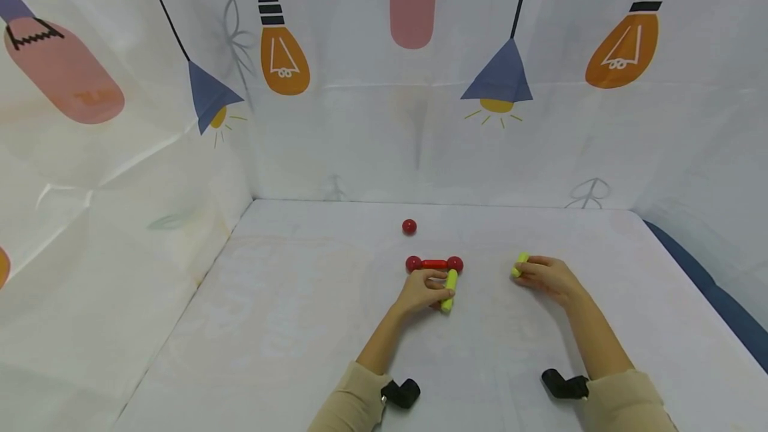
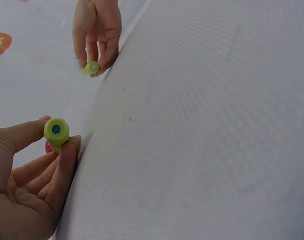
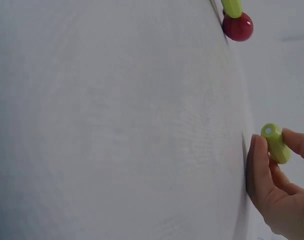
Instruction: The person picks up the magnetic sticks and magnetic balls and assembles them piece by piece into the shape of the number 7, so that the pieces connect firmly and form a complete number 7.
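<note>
So the left arm comes up from the bottom of the head view, leaning right, and the left hand (image 1: 420, 291) is clamped on a yellow-green rod (image 1: 449, 291), thumb on one side and curled fingers on the other. That rod slants just a bit, and its far end looks like it meets the right-hand ball (image 1: 455, 264) of a little red set: two shiny red balls with a red rod (image 1: 435, 264) running between them, the left-hand ball (image 1: 413, 263) sitting just past the knuckles. The right arm angles in from the lower right, leaning left, and the right hand (image 1: 549, 279) pinches a second yellow-green rod (image 1: 520, 264) between thumb and fingers, well apart from the red stuff and close to the white table (image 1: 288, 325). A loose red ball (image 1: 409, 227) sits farther back. Both sleeves are beige, each with a black gadget at the cuff. Label-wise, the rod ends have a plain round spot, dark bluish on the left one, pale on the right. The backdrop (image 1: 372, 139) has printed bulbs and lamps, and the orange smudge on the left pink bulb (image 1: 66, 75) is too blurry to read.
</note>
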A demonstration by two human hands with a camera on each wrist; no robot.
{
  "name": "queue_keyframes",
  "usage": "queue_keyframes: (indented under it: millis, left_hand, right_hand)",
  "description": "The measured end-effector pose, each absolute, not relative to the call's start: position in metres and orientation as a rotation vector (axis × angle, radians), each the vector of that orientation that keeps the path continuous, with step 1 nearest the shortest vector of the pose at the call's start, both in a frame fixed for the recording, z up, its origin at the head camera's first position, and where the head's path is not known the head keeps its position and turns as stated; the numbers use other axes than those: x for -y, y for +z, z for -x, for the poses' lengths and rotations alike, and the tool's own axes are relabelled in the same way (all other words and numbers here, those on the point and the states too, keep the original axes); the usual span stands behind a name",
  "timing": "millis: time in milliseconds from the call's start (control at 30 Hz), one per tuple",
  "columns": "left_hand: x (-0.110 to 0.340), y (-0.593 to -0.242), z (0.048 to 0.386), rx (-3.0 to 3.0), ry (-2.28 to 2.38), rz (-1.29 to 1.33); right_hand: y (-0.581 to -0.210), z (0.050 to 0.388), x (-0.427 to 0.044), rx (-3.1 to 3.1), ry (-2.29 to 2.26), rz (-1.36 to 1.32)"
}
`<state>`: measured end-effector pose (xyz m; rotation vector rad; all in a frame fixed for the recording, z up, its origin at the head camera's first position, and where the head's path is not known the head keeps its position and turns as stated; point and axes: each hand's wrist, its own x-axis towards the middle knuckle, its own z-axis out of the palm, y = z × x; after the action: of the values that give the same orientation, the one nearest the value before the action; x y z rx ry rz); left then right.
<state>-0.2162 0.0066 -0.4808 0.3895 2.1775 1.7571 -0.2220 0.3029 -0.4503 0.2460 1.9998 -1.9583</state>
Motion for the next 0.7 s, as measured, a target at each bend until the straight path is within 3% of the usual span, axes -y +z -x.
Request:
queue_keyframes:
  millis: [700]
  left_hand:
    - [-0.007, -0.482, 0.218, -2.173, 1.760, -0.379]
  right_hand:
    - [-0.450, 0.198, -0.268, -1.867, -1.979, -0.075]
